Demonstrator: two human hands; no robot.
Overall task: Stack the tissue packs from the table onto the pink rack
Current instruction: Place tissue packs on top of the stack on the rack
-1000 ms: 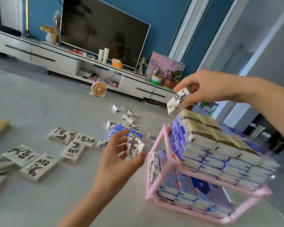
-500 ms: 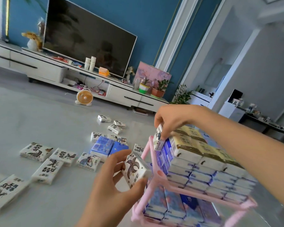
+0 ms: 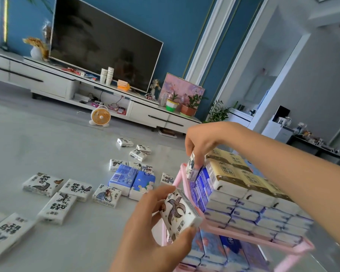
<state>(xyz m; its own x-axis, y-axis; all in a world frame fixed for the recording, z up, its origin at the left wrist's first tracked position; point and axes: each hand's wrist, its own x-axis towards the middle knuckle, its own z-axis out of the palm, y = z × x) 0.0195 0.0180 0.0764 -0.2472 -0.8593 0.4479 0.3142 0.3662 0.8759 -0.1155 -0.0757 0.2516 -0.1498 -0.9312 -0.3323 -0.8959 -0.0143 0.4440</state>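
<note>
The pink rack (image 3: 186, 185) stands at the right, its two shelves packed with blue, white and yellow tissue packs (image 3: 241, 191). My right hand (image 3: 202, 141) reaches over the rack's near-left corner and pinches a small white pack (image 3: 191, 167) standing on edge against the stacked packs on the upper shelf. My left hand (image 3: 149, 234) holds another white pack with a purple drawing (image 3: 178, 213) just in front of the rack's left frame. Several white packs (image 3: 56, 208) and two blue packs (image 3: 132, 180) lie scattered on the grey table.
More small packs (image 3: 137, 152) lie farther back on the table (image 3: 57, 150). Beyond it stand a white TV cabinet (image 3: 53, 83), a large TV (image 3: 104, 44), an orange fan (image 3: 100, 116) and potted plants (image 3: 188, 108).
My right hand has come down from above the rack and set its pack against the upper shelf's stack. My left hand has carried its pack closer to the rack.
</note>
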